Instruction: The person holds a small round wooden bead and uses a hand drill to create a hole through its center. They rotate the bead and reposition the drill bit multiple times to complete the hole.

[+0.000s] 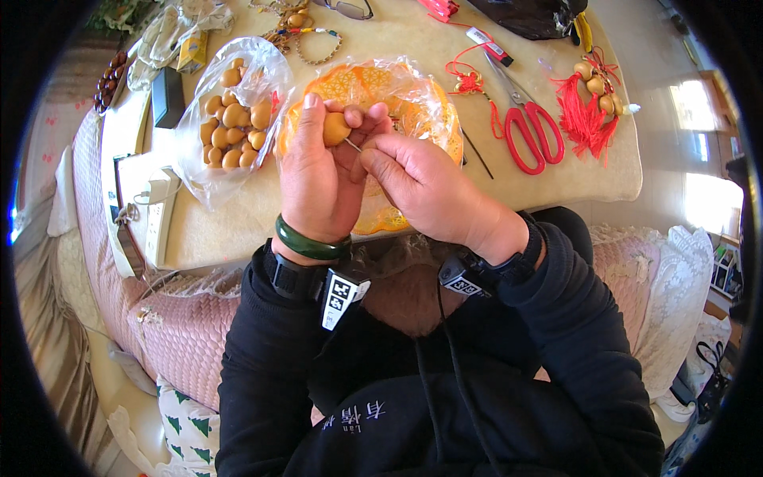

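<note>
My left hand (314, 171), with a green bangle (311, 243) at its wrist, is closed round a small tan gourd (336, 129). A thin, pale, needle-like rod (353, 145) meets the gourd's lower right side. My right hand (429, 183) pinches the rod's other end between thumb and forefinger. How deep the rod sits in the gourd cannot be seen. Just beyond and below both hands lies an orange lattice basket (445, 119) lined with clear plastic. To the left, a clear plastic bag (191, 159) holds several more gourds (236, 116).
Red-handled scissors (534, 135) lie on the cream-covered table (588, 171) at the right, beside a red tassel with gourds (592, 103). A red cord knot (469, 82) and a dark thin stick (478, 155) are nearer. A white power strip (161, 215) sits at the left edge.
</note>
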A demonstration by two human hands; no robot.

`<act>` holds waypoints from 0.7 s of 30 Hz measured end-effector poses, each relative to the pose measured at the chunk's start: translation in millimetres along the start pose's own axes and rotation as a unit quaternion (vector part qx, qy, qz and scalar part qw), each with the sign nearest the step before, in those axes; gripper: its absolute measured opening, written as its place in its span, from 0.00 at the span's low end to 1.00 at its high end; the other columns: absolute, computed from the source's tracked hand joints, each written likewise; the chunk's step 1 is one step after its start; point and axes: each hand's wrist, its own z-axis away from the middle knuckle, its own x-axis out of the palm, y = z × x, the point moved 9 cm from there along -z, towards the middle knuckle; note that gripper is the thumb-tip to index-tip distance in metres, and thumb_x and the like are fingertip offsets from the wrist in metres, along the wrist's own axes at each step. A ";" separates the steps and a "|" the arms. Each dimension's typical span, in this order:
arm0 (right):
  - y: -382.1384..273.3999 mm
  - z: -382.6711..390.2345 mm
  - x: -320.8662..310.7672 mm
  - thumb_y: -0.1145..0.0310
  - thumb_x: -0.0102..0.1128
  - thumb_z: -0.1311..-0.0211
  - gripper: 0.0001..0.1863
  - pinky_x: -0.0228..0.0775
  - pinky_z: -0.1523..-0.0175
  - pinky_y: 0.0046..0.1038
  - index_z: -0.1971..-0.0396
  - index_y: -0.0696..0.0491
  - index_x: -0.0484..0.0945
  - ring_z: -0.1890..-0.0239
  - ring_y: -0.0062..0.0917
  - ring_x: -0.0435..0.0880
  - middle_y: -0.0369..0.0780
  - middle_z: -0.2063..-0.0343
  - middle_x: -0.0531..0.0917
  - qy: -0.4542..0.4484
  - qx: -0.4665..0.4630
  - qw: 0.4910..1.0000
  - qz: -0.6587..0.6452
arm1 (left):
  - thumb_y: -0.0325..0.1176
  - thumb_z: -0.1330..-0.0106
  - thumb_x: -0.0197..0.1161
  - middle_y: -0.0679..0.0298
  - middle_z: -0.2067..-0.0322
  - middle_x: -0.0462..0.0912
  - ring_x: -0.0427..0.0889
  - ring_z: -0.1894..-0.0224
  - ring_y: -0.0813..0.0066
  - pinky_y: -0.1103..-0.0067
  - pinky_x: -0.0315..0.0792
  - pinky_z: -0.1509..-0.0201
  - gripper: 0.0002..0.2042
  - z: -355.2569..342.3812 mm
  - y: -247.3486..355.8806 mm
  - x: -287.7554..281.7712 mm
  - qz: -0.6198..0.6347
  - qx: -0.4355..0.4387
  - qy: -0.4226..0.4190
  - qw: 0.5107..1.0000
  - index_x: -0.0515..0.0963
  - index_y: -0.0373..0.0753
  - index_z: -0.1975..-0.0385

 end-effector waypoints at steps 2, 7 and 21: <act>-1.0 -1.4 -1.1 0.68 0.49 0.25 0.12 0.67 0.61 0.22 0.65 0.59 0.78 0.68 0.18 0.72 0.36 0.73 0.77 0.011 -0.008 1.000 0.006 | 0.43 0.21 0.44 0.62 0.68 0.76 0.82 0.54 0.60 0.68 0.77 0.45 0.15 0.4 -1.1 -3.5 -0.034 -0.005 0.018 0.999 0.70 0.39 0.62; -0.3 -2.5 -0.1 0.68 0.48 0.25 0.12 0.68 0.60 0.22 0.66 0.59 0.78 0.68 0.18 0.73 0.35 0.72 0.78 0.007 -0.001 1.000 -0.017 | 0.43 0.21 0.45 0.61 0.67 0.77 0.83 0.53 0.59 0.68 0.76 0.44 0.14 0.6 -1.5 -1.4 -0.009 -0.007 0.004 1.000 0.70 0.39 0.62; -2.4 -1.9 -0.8 0.67 0.49 0.25 0.13 0.68 0.60 0.22 0.66 0.59 0.78 0.69 0.18 0.74 0.36 0.74 0.78 0.013 -0.006 1.000 -0.027 | 0.43 0.21 0.45 0.63 0.68 0.76 0.82 0.53 0.60 0.68 0.76 0.44 0.14 4.1 -1.1 2.8 -0.034 0.005 0.006 0.999 0.70 0.40 0.62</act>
